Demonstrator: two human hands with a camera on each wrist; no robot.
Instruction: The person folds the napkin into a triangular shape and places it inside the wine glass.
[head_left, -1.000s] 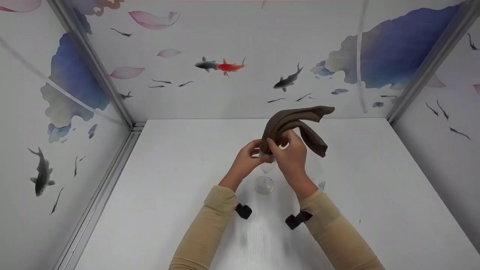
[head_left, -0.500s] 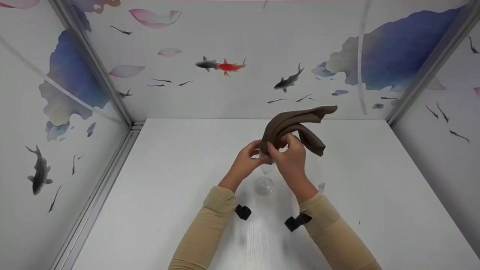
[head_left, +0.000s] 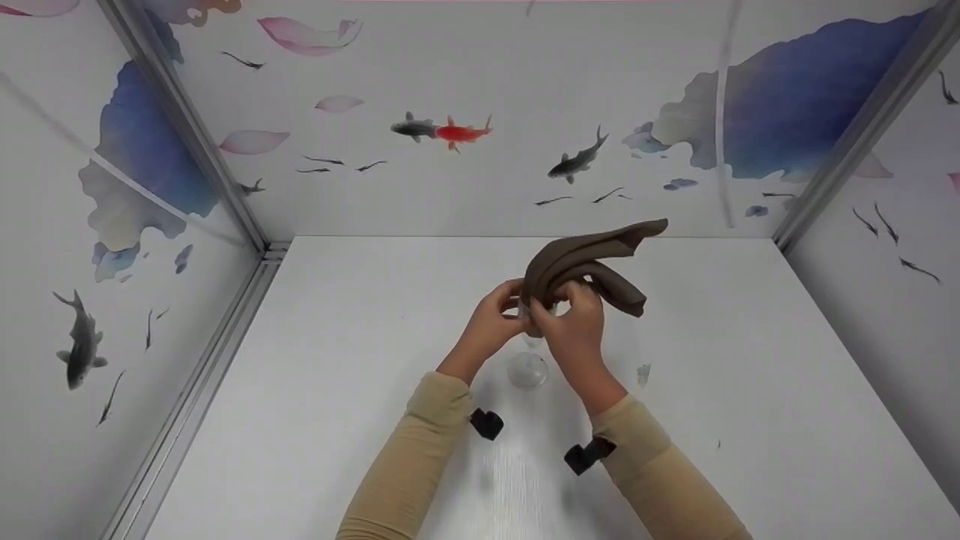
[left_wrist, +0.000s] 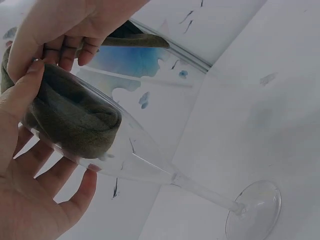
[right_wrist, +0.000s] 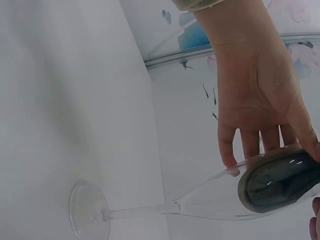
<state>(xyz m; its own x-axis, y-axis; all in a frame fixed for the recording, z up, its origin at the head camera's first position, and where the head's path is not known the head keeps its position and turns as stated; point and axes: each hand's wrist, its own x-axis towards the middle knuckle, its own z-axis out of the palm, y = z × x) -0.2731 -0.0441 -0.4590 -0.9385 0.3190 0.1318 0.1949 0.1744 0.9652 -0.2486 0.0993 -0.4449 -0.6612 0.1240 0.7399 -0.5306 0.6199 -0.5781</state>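
A clear champagne flute [left_wrist: 150, 165] stands in front of me, its round foot [head_left: 528, 371] below the hands. Folded dark brown cloth [left_wrist: 85, 120] fills the upper part of the bowl, and two long loose ends of the cloth [head_left: 600, 247] arch out above the rim towards the right. My left hand [head_left: 491, 322] holds the bowl, with its thumb at the rim and its fingers spread along the glass, as the right wrist view also shows for the left hand [right_wrist: 255, 85]. My right hand [head_left: 577, 319] pinches the cloth at the rim. Only its fingertips [right_wrist: 315, 225] enter the right wrist view.
A white table [head_left: 337, 390] lies under the hands, enclosed by white panels printed with fish and petals [head_left: 457, 135]. Metal frame strips [head_left: 195, 135] run along the corners. A small greyish mark [head_left: 643, 375] lies on the table right of the flute.
My right hand has moved slightly down and left at the rim. The loose cloth ends have sunk a little, and cloth shows lower in the bowl. The left hand stays in place.
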